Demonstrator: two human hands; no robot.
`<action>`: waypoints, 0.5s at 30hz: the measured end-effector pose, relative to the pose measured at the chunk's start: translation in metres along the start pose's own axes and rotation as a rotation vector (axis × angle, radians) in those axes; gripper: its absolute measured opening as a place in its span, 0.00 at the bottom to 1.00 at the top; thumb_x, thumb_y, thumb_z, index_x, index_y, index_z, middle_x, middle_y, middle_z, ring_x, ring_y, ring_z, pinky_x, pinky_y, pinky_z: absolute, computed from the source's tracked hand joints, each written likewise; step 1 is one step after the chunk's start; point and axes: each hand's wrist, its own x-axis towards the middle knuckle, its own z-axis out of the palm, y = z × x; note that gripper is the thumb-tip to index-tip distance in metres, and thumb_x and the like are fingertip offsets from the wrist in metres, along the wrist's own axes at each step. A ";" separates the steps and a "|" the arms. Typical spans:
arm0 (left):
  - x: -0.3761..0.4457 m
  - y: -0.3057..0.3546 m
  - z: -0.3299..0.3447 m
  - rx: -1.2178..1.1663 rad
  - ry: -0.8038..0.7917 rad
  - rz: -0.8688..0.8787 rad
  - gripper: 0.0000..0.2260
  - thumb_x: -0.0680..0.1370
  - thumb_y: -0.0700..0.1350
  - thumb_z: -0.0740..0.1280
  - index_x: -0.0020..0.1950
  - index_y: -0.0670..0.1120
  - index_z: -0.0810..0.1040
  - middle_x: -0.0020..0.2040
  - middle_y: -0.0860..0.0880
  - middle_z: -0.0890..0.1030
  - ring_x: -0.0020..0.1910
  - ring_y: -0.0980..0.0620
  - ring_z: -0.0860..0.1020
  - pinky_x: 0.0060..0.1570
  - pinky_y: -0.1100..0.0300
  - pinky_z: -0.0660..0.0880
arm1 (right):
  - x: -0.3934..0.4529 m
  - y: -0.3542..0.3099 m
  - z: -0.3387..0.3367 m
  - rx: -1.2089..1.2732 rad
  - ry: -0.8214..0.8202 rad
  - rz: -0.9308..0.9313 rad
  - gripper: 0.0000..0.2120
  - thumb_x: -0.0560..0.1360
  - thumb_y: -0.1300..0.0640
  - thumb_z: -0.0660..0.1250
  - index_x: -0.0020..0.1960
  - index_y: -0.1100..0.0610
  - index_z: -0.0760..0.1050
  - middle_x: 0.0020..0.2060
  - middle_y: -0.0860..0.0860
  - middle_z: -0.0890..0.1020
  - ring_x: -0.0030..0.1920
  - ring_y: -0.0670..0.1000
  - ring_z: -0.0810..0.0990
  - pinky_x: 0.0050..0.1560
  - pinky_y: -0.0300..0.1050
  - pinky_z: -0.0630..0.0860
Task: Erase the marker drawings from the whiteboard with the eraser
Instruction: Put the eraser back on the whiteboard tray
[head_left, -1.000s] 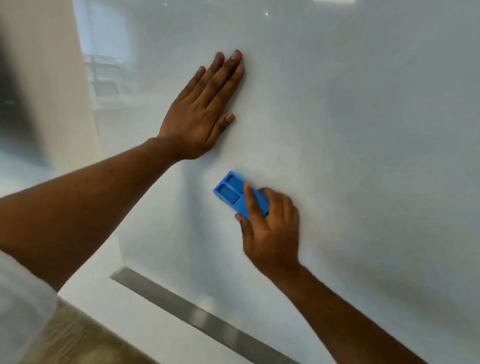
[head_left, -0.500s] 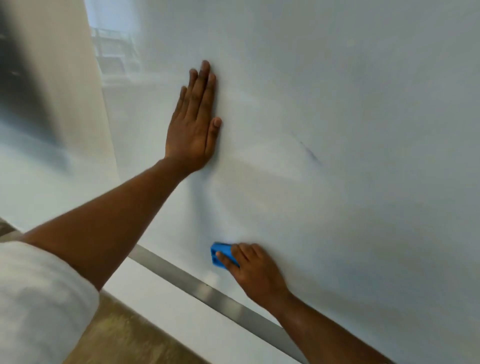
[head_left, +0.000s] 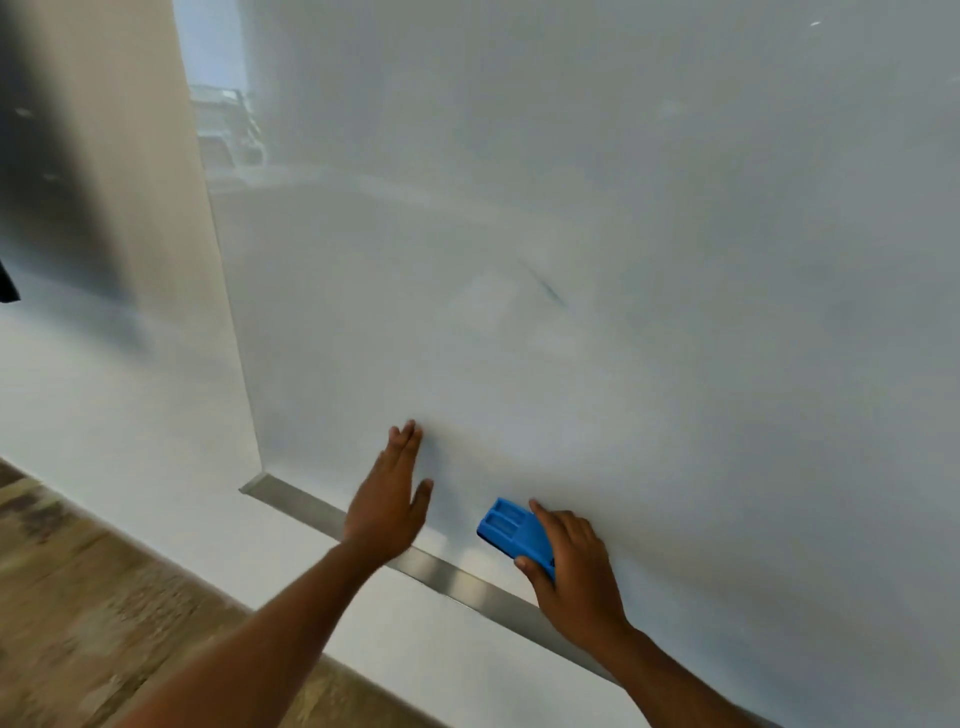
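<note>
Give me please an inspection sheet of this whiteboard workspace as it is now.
Surface: whiteboard, mostly wiped; one faint dark marker streak remains.
Job's things: blue eraser, low on the board, above the metal ledge.
Clutter: nothing seen.
Hands: right hand grips the eraser; left hand, fingers straight, at the board.
Cables: nothing seen.
Surroundings: beige wall, wooden floor.

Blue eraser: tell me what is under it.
The blue eraser, gripped by the right hand, lies against the whiteboard. Any marks beneath it are covered; one faint streak shows higher up.
</note>
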 end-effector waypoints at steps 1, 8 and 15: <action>-0.008 0.011 0.011 -0.054 -0.029 -0.019 0.32 0.88 0.50 0.62 0.89 0.47 0.52 0.87 0.56 0.45 0.85 0.57 0.40 0.87 0.50 0.54 | -0.003 0.000 -0.003 0.024 0.010 0.013 0.31 0.81 0.43 0.67 0.80 0.49 0.63 0.67 0.45 0.74 0.66 0.50 0.72 0.67 0.48 0.70; -0.037 0.081 0.057 -0.278 -0.225 -0.220 0.22 0.89 0.55 0.60 0.82 0.49 0.71 0.83 0.51 0.69 0.85 0.50 0.62 0.81 0.55 0.61 | -0.029 0.005 -0.008 0.046 -0.004 0.092 0.32 0.81 0.41 0.65 0.81 0.42 0.58 0.73 0.40 0.70 0.71 0.48 0.67 0.68 0.46 0.69; -0.049 0.095 0.085 -0.561 -0.228 -0.471 0.07 0.85 0.48 0.70 0.58 0.47 0.86 0.52 0.49 0.88 0.54 0.50 0.85 0.50 0.59 0.82 | -0.045 0.035 -0.016 0.054 -0.069 0.080 0.37 0.79 0.41 0.67 0.82 0.38 0.52 0.72 0.38 0.68 0.72 0.45 0.64 0.72 0.45 0.64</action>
